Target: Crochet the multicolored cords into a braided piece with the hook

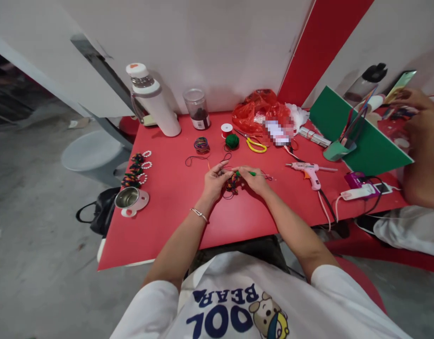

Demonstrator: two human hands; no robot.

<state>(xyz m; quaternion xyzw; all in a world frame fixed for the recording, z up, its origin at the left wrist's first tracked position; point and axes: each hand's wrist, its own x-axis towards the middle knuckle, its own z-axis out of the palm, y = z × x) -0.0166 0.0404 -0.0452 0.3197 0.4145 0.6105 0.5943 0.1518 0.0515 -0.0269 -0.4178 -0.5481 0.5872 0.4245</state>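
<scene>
A red table [167, 188] stands against a pale wall [217, 47]. Near its middle, my left hand [213, 182] pinches a small multicoloured yarn piece [231, 185] between thumb and fingers. My right hand [255, 179] is curled around a green-handled hook [252, 173] beside it. Beyond my hands sit a multicoloured yarn ball [202, 145], a green yarn ball [232, 141] and yellow-handled scissors [252, 141]; a pink glue gun [311, 175] lies to the right.

Three bead rings [143, 165], two yarn balls [232, 141], one red spool [226, 132], one pair of scissors [248, 139], one green-handled hook [252, 173], one glue gun [310, 175], one thermos [157, 103], one mug [141, 200], one clear jar [198, 113], one green board [374, 146], one red bag [251, 107].
</scene>
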